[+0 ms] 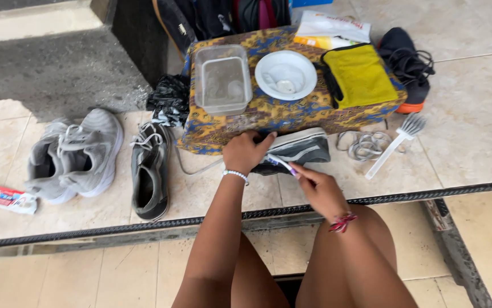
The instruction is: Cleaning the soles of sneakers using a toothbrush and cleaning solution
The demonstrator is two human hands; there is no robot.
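Beige tiled floor (474, 131) in daylight, dark concrete wall (57, 68) behind.

bags (223, 17) cropped, shoe (297, 149) partly hidden

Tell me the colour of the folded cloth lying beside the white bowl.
The folded cloth is yellow with a dark edge, seen in the head view.
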